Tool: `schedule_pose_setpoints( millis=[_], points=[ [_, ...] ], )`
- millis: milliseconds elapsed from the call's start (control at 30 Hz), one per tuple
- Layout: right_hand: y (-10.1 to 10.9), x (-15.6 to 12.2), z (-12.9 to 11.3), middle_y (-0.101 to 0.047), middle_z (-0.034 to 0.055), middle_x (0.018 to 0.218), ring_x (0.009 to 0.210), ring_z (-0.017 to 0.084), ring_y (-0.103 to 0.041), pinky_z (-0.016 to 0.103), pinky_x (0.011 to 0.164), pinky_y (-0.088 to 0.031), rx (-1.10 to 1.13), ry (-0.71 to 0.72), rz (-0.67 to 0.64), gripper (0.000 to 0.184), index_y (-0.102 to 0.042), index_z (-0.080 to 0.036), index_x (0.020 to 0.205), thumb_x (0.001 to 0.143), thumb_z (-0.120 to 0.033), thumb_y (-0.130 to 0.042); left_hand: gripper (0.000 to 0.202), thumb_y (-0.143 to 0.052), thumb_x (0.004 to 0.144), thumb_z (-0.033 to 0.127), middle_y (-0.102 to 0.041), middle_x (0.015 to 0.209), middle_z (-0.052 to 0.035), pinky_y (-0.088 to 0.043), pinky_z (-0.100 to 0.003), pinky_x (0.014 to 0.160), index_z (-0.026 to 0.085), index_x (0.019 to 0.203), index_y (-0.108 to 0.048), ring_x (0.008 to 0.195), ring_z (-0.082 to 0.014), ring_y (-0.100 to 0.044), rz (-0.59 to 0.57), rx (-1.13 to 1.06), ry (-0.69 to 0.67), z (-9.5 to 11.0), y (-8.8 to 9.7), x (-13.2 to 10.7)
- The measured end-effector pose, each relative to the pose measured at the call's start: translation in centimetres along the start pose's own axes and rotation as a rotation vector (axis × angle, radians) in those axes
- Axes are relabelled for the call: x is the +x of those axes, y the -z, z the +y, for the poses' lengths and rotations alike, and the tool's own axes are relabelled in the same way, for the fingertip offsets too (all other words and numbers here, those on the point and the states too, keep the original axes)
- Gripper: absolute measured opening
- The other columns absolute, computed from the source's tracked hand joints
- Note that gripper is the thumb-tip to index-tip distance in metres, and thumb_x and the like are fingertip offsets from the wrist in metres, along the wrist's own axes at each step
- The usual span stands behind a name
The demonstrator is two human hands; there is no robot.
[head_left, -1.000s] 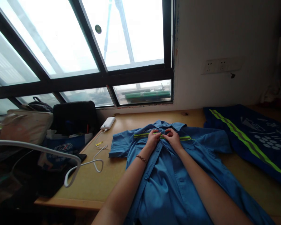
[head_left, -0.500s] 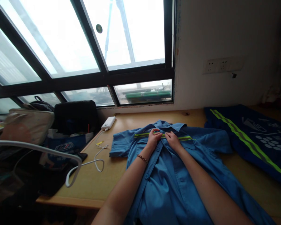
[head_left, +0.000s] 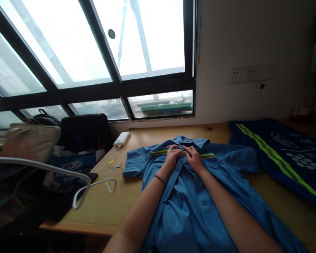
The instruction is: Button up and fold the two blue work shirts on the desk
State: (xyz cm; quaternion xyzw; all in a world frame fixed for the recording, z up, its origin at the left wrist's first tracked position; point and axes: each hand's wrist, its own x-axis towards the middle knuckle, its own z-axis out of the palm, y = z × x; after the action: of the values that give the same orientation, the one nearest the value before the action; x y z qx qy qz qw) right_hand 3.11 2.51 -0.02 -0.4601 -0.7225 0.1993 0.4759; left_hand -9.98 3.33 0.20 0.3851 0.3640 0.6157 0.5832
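A blue short-sleeved work shirt (head_left: 184, 207) with a yellow-green stripe across the chest lies front up on the table, its collar toward the window. My left hand (head_left: 173, 155) pinches the edge of the front placket just below the collar. Close beside it, my right hand (head_left: 193, 157) has its fingertips together on the opposite front edge, almost touching the left fingers. The button spot between them is mostly covered by the fingers. Below the hands the two front edges lie apart, with buttons (head_left: 164, 198) showing along the left one.
A dark blue garment (head_left: 276, 151) with a reflective stripe lies at the right. On the wooden table (head_left: 100, 211) a white power bank (head_left: 121, 138) trails a white cable (head_left: 112, 179). Bags (head_left: 31, 140) and a black chair back (head_left: 84, 131) stand at the left, below the window.
My right hand's fingers have shifted slightly at the placket, the index finger now reaching further over toward the left fingers. My left hand stays where it was.
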Motion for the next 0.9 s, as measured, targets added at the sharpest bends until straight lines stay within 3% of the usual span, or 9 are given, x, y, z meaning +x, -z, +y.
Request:
schedule_pose_setpoints(
  millis=[233, 367, 467, 533, 700, 800, 900],
  points=[
    [-0.2, 1.1, 1.4, -0.059, 0.0050, 0.098, 0.092, 0.017, -0.054, 0.030, 0.086, -0.039, 0.337, -0.132, -0.100, 0.033, -0.062, -0.020, 0.103, 0.075, -0.025, -0.045, 0.046, -0.075, 0.052, 0.025, -0.054, 0.055, 0.0059, -0.038, -0.018, 0.048, 0.017, 0.086, -0.045, 0.045, -0.0064, -0.050, -0.031, 0.035, -0.020, -0.3, 0.2, 0.2],
    [0.1, 1.1, 1.3, -0.063, 0.0063, 0.092, 0.083, 0.019, -0.057, 0.032, 0.078, -0.043, 0.431, -0.224, -0.002, 0.035, -0.061, -0.016, 0.101, 0.070, -0.026, -0.049, 0.046, -0.074, 0.053, 0.030, -0.059, 0.061, 0.0025, -0.043, -0.022, 0.054, 0.017, 0.087, -0.045, 0.051, -0.0102, -0.056, -0.007, 0.070, -0.019, -0.4, 0.2, 0.3],
    [0.6, 0.9, 0.5, -0.063, 0.0079, 0.088, 0.074, 0.018, -0.056, 0.031, 0.071, -0.044, 0.278, -0.282, 0.221, 0.032, -0.061, -0.014, 0.096, 0.072, -0.026, -0.045, 0.044, -0.071, 0.057, 0.033, -0.059, 0.060, 0.0020, -0.043, -0.021, 0.053, 0.017, 0.088, -0.046, 0.051, -0.0105, -0.056, 0.001, 0.185, -0.068, -0.7, 0.5, 0.7],
    [0.9, 0.7, -0.5, -0.063, 0.0080, 0.086, 0.072, 0.018, -0.056, 0.029, 0.070, -0.044, 0.135, -0.251, 0.248, 0.027, -0.062, -0.014, 0.088, 0.074, -0.026, -0.042, 0.041, -0.069, 0.059, 0.033, -0.059, 0.059, 0.0021, -0.041, -0.020, 0.050, 0.016, 0.089, -0.047, 0.050, -0.0100, -0.055, 0.019, 0.310, -0.112, -0.9, 0.8, 1.3],
    [0.7, -1.5, -3.2, -0.061, 0.0083, 0.081, 0.075, 0.019, -0.056, 0.027, 0.069, -0.041, -0.288, -0.166, -0.084, 0.021, -0.060, -0.015, 0.085, 0.073, -0.028, -0.049, 0.032, -0.066, 0.062, 0.025, -0.059, 0.059, 0.0018, -0.039, -0.018, 0.049, 0.014, 0.088, -0.050, 0.051, -0.0096, -0.054, 0.050, 0.566, -0.222, -1.4, 0.9, 3.3],
    [0.4, -3.2, -4.1, -0.058, 0.0119, 0.090, 0.082, 0.022, -0.055, 0.028, 0.069, -0.040, -0.554, -0.194, -0.142, 0.021, -0.058, -0.013, 0.088, 0.072, -0.025, -0.052, 0.029, -0.065, 0.063, 0.023, -0.059, 0.060, 0.0010, -0.040, -0.019, 0.051, 0.014, 0.088, -0.051, 0.054, -0.0104, -0.055, 0.032, 0.651, -0.256, -1.7, 0.6, 4.7],
    [0.8, -4.1, -4.1, -0.058, 0.0116, 0.090, 0.081, 0.020, -0.056, 0.027, 0.067, -0.038, -0.638, -0.270, -0.189, 0.017, -0.055, -0.014, 0.088, 0.075, -0.021, -0.046, 0.027, -0.064, 0.064, 0.022, -0.060, 0.062, -0.0001, -0.041, -0.020, 0.054, 0.014, 0.088, -0.052, 0.057, -0.0116, -0.057, 0.037, 0.690, -0.263, -2.0, 0.4, 5.9]
  ],
)
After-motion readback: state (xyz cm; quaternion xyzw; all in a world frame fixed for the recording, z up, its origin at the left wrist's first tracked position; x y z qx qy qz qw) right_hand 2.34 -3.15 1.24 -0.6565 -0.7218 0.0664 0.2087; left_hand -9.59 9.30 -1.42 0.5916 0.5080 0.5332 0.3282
